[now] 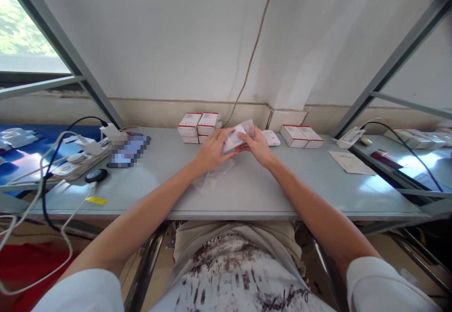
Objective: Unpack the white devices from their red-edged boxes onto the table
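Note:
Above the middle of the desk, both hands are closed around a small white box (233, 139) that seems to be in clear plastic film. My left hand (213, 151) grips its left side, with the fingers along the top and the thumb below. On the right side, my right hand (259, 147) pinches it, thumb on the upper face. Crumpled clear plastic (212, 178) lies on the desk beneath the left hand. A flat white item (271, 138) with a small mark sits just behind the right hand, partly hidden by it.
White-and-red cartons are stacked at the back (189, 123), with more cartons (294, 135) to the right. On the left lie a phone (129, 151), a power strip (76, 164), a round black device (96, 175) and loose cables. A paper sheet (351, 162) rests at right. Metal frame posts flank the desk (310, 199).

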Demonstrator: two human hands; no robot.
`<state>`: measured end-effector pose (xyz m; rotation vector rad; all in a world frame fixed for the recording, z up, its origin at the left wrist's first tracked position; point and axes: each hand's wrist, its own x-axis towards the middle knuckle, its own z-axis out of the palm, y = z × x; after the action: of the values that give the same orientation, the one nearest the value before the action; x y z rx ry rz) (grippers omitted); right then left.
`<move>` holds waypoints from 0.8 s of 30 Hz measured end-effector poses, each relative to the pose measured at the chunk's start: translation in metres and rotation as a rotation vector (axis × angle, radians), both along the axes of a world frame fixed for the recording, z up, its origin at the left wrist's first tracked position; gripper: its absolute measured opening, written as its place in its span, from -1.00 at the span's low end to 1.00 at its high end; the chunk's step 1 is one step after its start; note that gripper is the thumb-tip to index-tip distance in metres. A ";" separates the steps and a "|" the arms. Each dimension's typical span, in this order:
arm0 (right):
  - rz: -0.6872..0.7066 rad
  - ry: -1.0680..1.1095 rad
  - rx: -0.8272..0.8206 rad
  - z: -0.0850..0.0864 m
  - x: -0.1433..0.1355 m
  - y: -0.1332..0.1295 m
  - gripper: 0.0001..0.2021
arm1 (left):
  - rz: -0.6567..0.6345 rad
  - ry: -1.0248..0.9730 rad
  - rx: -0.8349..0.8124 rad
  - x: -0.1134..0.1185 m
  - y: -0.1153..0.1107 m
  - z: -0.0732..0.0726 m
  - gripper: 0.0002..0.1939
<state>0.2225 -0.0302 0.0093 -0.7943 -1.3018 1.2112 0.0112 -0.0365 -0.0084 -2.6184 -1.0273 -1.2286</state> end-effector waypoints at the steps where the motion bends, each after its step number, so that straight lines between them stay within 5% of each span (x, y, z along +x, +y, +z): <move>1: 0.020 -0.004 0.000 0.000 0.000 -0.001 -0.44 | -0.009 -0.008 -0.003 -0.001 0.001 -0.001 -0.23; 5: -0.003 -0.029 0.000 -0.001 0.005 0.006 -0.47 | -0.011 -0.007 0.002 -0.006 0.002 0.002 -0.34; 15: -0.434 -0.053 0.065 -0.006 0.024 0.028 -0.73 | 0.054 0.056 -0.005 -0.008 0.000 0.004 -0.29; 24: -0.220 -0.206 0.223 0.000 0.030 0.024 -0.84 | 0.156 0.068 0.027 -0.007 -0.005 0.009 -0.37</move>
<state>0.2529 -0.0057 0.0088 -0.8900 -1.4454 0.8098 0.0046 -0.0417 0.0004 -2.4875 -1.1688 -1.1036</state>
